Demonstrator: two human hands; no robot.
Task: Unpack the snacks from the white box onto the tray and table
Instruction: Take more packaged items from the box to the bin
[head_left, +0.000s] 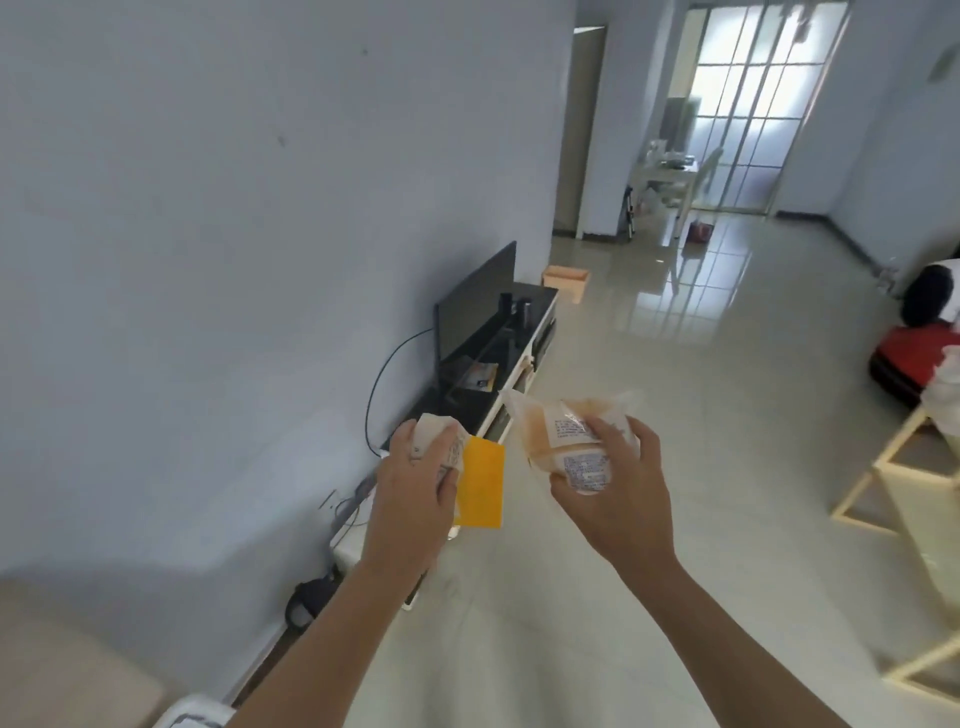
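— What does the left hand (415, 483) hold?
— A white-and-yellow snack packet (480, 480), in mid-air, its yellow part sticking out past the fingers.
— And the right hand (618, 478)?
— A clear-wrapped bun (561, 431) — pale orange, tilted, printed label showing.

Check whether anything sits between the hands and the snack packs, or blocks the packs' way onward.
Nothing between them: the left hand grips a yellow-and-white pack, the right hand an orange pack. No tray or tabletop shows in this view, so the drop-off path cannot be judged; only bare floor lies directly ahead.
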